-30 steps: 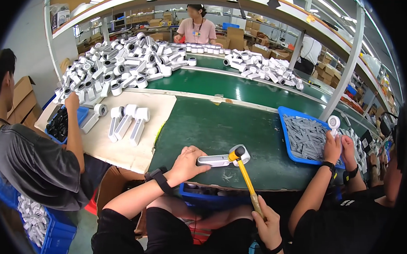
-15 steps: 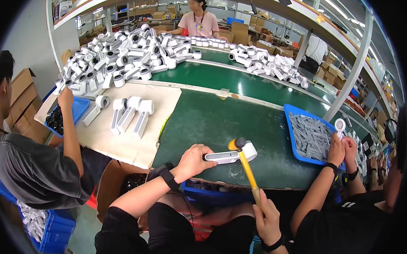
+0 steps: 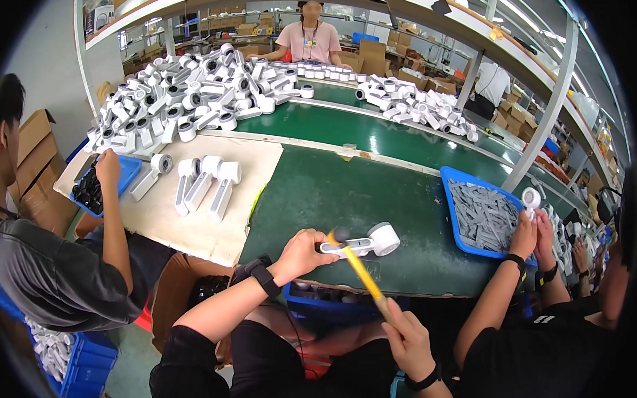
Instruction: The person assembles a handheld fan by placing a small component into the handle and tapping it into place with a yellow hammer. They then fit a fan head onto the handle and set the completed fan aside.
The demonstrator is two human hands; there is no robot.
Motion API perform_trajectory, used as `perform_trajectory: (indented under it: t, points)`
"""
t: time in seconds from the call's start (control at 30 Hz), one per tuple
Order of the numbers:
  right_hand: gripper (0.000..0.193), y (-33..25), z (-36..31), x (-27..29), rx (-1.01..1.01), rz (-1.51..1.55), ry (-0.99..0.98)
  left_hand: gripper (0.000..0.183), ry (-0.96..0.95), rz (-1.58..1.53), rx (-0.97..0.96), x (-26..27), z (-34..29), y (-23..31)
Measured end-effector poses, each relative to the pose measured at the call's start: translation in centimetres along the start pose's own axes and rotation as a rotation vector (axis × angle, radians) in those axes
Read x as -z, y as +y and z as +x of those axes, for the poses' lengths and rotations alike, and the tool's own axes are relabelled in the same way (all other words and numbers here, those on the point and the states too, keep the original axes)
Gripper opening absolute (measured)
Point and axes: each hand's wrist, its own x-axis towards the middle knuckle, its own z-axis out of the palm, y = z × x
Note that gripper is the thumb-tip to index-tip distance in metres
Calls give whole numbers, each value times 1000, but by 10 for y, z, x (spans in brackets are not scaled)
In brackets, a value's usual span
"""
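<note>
On the green work surface lies a white-and-grey handheld device (image 3: 384, 239) with a drum-shaped round head, pointing right. My left hand (image 3: 302, 256) is closed around the end of its handle and steadies it. In my right hand (image 3: 409, 346) is a yellow-handled hammer (image 3: 364, 278), gripped near the bottom of the handle. The dark hammer head is over the device's handle, close to my left fingertips; whether it touches cannot be told. Three similar devices (image 3: 210, 185) lie side by side on the beige sheet to the left, with another one (image 3: 151, 177) beyond them.
A blue tray (image 3: 452, 216) of grey strips stands at right, beside a co-worker's hands (image 3: 531, 234) holding a device. At left, another person's hand (image 3: 108, 168) is by a blue tray (image 3: 132, 167) of black parts. A large device pile (image 3: 189, 89) covers the back left.
The hammer has swung left, from beside the device's round head to its handle near my left hand. My right hand shifted slightly left; my left hand stayed put.
</note>
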Motion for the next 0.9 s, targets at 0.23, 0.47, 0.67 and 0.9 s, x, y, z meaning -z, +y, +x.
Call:
perform_trajectory:
  t: [0.23,0.47,0.67,0.9]
  points:
    - [52,17,-10,20,-172,-35,112,32,2,54,0,3,-2,8]
    - [51,26,-16,11,-180,-34,67,34,11,92,-19,2,6,7]
    - [49,28,-18,8,-165,0,102,33,5,360,-104,2,6,18]
    - [54,47,-33,-15,-294,239,157,37,-62,391,-214,-26,18,40]
